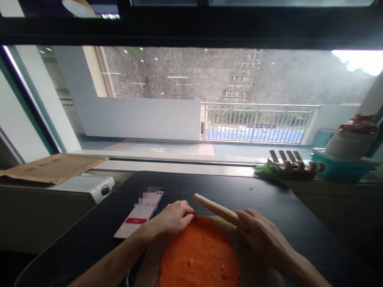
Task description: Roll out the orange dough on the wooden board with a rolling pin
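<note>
A flattened round of orange dough (pixel 200 255) lies on a brown sheet (pixel 152 259) at the front of the dark table. My left hand (pixel 176 215) is at the dough's far left edge, its fingers curled and closed on the rim. Wrapped in my right hand (pixel 260 229) is a thin wooden rolling pin (pixel 217 208). The pin is held tilted, its free end pointing to the far left, just beyond the dough's right edge. Small lumps and dents show in the dough's surface, and its near part is cut off by the frame.
A phone showing a timer (pixel 139 219) lies left of my left hand on the black table (pixel 209 185). Beyond stand a brown paper piece (pixel 54 167), a white ribbed device (pixel 86 187), a green cloth (pixel 267 170), a dark rack (pixel 295 163) and a teal bin (pixel 341 165) by the window.
</note>
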Tool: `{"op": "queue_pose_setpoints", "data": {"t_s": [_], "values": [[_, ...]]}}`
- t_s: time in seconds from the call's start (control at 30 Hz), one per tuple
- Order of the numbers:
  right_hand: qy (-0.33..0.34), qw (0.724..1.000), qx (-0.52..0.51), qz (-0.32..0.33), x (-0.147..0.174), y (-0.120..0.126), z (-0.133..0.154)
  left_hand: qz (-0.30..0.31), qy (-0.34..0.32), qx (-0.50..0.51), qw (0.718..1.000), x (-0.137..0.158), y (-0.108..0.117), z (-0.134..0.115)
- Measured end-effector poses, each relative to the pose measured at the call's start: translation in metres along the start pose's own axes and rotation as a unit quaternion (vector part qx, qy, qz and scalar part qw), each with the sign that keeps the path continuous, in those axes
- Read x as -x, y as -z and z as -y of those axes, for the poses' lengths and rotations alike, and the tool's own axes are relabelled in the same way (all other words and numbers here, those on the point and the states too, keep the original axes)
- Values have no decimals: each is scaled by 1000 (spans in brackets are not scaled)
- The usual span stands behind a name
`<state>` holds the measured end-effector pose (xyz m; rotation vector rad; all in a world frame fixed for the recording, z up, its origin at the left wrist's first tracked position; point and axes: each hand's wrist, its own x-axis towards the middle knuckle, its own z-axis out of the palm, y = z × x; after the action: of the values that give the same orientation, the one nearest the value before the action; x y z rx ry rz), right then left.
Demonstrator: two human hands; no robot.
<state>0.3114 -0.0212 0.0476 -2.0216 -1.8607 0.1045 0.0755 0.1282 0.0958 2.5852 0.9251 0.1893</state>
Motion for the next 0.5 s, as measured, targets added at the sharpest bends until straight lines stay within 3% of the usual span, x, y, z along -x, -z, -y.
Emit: {"op": "queue_pose_setpoints", "data": {"t_s": [0.1, 0.27, 0.5], "values": [[2, 1000, -10, 6, 1, -2, 1, 15, -27, -55, 998, 2, 0, -3], [0, 1000, -10, 14, 4, -3, 1, -18, -26, -140, 990, 11, -6, -9], [6, 1000, -12, -1, 6, -6, 2, -20, 5, -162, 987, 10, -9, -14]]}}
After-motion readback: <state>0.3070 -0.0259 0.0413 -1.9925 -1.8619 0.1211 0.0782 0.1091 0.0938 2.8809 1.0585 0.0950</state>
